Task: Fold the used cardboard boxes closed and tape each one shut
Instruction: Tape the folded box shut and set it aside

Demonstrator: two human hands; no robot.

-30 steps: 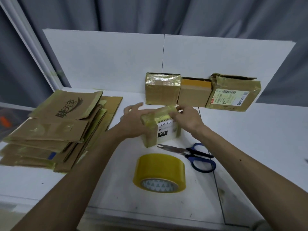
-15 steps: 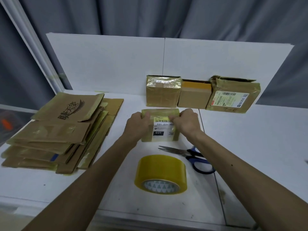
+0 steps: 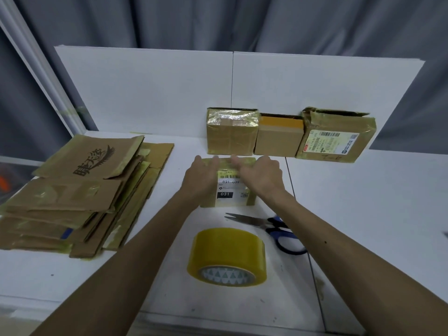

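Two bare hands are seen laid on a small cardboard box [image 3: 251,200] at the middle of a white table [image 3: 363,214]. The left hand [image 3: 201,181] is spread over the box's left part and the right hand [image 3: 263,178] over its right part. The fingers of both are stretched forward, nearly straight, across the glossy taped top toward its far edge. Nothing is pinched and nothing is curled round; the thumbs cannot be made out. Between the hands, a white shipping label [image 3: 225,194] printed "031" is left uncovered on the box.

Just in front of the box, a pair of blue-handled scissors [image 3: 257,221] is laid flat, the blades slightly parted and pointed left, the handles partly hidden under the right forearm. Nearer the camera, a wide roll of yellowish clear tape [image 3: 226,257] is set on its side between the two forearms.

Three closed boxes are lined up, touching, against a white backboard [image 3: 145,93] behind the hands. They are a tape-wrapped box [image 3: 231,134], a plain brown box [image 3: 278,141] and a box with a barcode label [image 3: 335,139], the last one tilted. To the left, a stack of flattened cardboard boxes [image 3: 72,197] is piled on the table, the top sheet printed with black characters. Grey curtains [image 3: 218,20] are hung behind the backboard.
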